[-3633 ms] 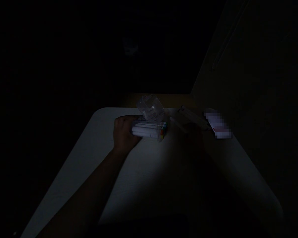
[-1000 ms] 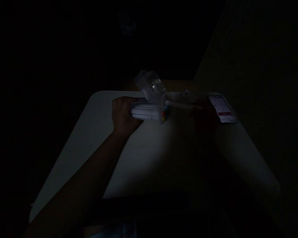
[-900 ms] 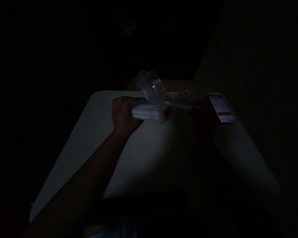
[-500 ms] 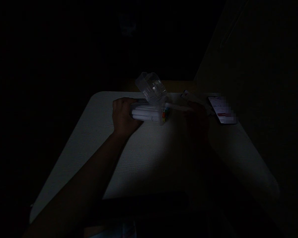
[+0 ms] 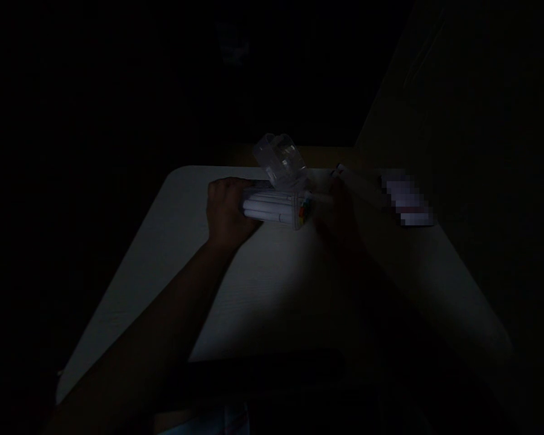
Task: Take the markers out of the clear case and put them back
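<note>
Grip clenched, left hand (image 5: 230, 212) wrapped around a clear marker case (image 5: 272, 208), right hand (image 5: 340, 223) shadowed at a white marker (image 5: 321, 197), its grip unclear

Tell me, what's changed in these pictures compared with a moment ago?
The right hand has moved left, away from the phone and closer to the clear plastic marker case; it is too dark to tell what it holds. The left hand still grips the case, whose clear lid stays open. The phone hasn't moved.
</note>
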`<state>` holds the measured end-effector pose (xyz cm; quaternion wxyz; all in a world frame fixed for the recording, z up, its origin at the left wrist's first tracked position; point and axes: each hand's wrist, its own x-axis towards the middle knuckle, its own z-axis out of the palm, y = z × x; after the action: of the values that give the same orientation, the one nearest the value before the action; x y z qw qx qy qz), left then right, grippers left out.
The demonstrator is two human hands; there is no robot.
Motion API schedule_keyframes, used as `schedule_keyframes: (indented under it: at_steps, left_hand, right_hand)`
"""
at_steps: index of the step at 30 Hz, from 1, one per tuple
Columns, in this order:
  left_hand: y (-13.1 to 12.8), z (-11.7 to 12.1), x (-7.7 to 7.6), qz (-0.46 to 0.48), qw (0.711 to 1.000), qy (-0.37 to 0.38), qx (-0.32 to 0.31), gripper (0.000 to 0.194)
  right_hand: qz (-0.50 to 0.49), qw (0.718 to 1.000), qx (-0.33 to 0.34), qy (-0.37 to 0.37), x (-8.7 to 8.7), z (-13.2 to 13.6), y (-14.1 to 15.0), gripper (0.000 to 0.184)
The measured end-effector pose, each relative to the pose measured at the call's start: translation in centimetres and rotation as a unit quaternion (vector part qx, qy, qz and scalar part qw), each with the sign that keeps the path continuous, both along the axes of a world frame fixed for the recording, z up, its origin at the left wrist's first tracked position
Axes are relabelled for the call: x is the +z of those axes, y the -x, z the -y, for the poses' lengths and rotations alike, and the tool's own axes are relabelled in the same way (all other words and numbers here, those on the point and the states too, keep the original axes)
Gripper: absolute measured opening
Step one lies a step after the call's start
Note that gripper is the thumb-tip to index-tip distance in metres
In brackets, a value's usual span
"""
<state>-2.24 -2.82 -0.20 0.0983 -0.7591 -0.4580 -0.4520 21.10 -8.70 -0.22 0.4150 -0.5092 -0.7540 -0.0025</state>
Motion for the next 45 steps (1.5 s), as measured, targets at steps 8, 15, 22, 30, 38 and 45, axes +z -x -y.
schedule_keyframes:
  at_steps: [8, 15, 22, 30, 38, 45]
  left_hand:
    - [-0.1, 0.2, 0.1, -0.018, 0.999, -0.020, 0.026, 0.041]
    - [-0.1, 0.0, 0.0, 0.007, 0.999, -0.029, 0.022, 0.040]
    - [-0.2, 0.0, 0.0, 0.010, 1.000, 0.005, 0.029, 0.038]
    - [-0.1, 0.1, 0.2, 0.020, 0.999, 0.025, 0.022, 0.039]
    - [0.2, -0.1, -0.2, -0.016, 0.999, -0.023, 0.040, 0.046]
    - [0.2, -0.1, -0.1, 0.008, 1.000, 0.003, 0.014, 0.047]
  right_hand:
    - [0.021, 0.999, 0.030, 0.025, -0.7, -0.3, 0.6, 0.075]
    - [0.057, 0.997, 0.024, 0.050, -1.2, -0.2, 1.2, 0.065]
    - [0.078, 0.993, -0.003, 0.086, -1.0, -0.1, 1.2, 0.066]
    - [0.066, 0.984, -0.145, 0.084, 0.1, -0.8, -1.8, 0.060]
    - [0.032, 0.981, -0.174, 0.080, -0.3, -2.0, -6.2, 0.040]
    - [0.020, 0.985, -0.157, 0.076, -1.0, -2.2, -6.0, 0.037]
